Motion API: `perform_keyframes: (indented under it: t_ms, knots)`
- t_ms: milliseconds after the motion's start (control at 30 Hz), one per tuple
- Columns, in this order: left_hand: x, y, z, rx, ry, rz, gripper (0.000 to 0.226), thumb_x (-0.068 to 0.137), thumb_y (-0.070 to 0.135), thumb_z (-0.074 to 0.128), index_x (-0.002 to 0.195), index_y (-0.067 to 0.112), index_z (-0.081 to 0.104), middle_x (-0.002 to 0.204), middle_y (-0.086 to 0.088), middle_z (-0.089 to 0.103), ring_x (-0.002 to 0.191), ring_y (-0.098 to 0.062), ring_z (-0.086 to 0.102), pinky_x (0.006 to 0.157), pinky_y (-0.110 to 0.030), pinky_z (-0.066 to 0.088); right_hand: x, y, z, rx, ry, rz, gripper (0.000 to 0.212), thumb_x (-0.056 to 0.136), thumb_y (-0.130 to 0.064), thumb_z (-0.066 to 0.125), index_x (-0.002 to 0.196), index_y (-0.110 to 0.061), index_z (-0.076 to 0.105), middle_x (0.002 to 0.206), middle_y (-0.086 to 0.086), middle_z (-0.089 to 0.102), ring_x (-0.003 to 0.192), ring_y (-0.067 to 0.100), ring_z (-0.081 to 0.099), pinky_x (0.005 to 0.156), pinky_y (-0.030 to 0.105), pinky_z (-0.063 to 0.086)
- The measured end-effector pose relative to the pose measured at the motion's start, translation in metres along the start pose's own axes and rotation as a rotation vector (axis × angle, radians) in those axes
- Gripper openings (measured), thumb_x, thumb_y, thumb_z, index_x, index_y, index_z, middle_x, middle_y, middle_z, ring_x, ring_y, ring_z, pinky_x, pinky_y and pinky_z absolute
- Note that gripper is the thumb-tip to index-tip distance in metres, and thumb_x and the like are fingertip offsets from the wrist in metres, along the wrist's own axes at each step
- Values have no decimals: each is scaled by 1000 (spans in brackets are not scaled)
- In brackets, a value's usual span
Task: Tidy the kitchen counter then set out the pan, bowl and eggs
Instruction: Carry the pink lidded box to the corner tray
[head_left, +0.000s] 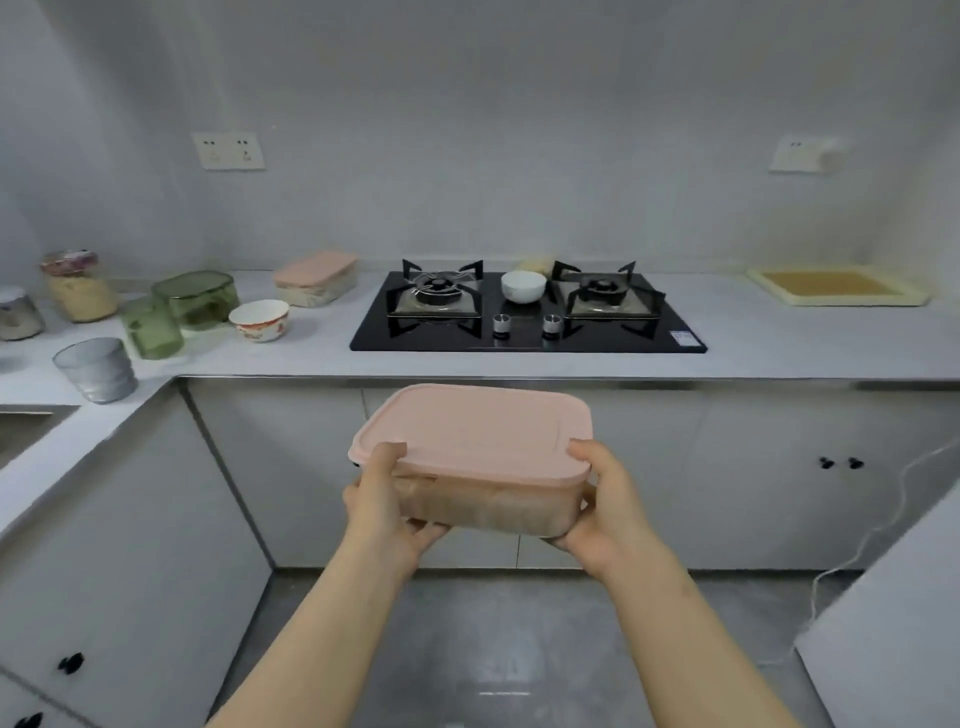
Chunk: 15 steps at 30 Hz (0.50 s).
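While both hands' grip clamps 1 pink-lid box (478, 441) | counter: 1 more pink box (315, 277), 2 bowls

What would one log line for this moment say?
left hand: holding box | right hand: holding box | pink-lidded box: carried before counter | white bowl: on stove

A clear box (483, 499) with a pink lid (475, 431), shut and level, is held in the air before the worktop (779, 343). A white bowl (523, 286) sits upright between the hob's two burners.
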<state>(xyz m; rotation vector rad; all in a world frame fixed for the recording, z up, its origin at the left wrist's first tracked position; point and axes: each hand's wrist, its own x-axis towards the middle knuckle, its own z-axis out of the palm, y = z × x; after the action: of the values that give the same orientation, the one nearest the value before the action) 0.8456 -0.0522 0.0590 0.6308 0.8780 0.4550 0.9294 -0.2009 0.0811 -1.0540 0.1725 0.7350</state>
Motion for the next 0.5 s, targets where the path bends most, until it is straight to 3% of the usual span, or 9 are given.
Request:
perform_keyframes:
  t_ms: [133,267,333,500]
  knots:
    - [46,-11,74,74,-63,20,42,84,25,61,120,21,39,117,-9,49,102,-34,59,74,-47,55,62,-36,-19,77,113,-105,18,89,-21,45,105,-20,55,79,0,58,69,19,58,60,30,47]
    - [95,-5,147,150,-123,67,54,83,23,62,130,24,34,115,-5,47,107,-34,57,78,-47,54,130,-71,-25,114,198,-177,37,87,-21,47,124,-20,53,89,2,63,76,21,60,60,30,48]
    - [122,-3,181,176,-158,72,52,82,23,62,125,26,33,108,-2,50,108,-32,58,84,-49,53,159,-93,-27,134,242,-222,39,88,-21,47,126,-20,52,91,2,63,78,21,60,60,29,46]
    - [169,-15,265,228,-286,6,57,81,21,63,131,23,36,113,-4,54,107,-34,59,84,-49,53,205,-148,-51,189,324,-323,38,87,-21,48,124,-26,51,99,0,65,85,23,62,69,32,48]
